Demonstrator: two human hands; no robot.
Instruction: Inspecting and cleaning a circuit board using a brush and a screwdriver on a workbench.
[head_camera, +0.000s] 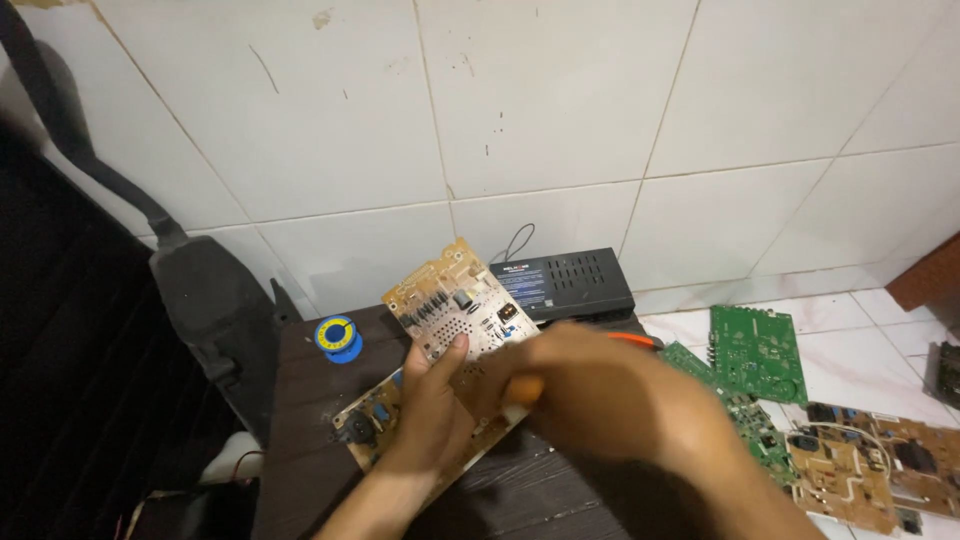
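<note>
Behind the board (455, 300), black box (575, 282)

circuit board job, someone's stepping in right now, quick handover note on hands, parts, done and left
Left hand grips the tan circuit board, tilted up off the dark wooden table.
Right hand holds an orange-handled tool against the board; its tip is hidden.
A second tan board lies under the hands, a solder spool at the table's back, more boards on the floor.
Done: cannot tell.
Left: the work on the held board.
</note>
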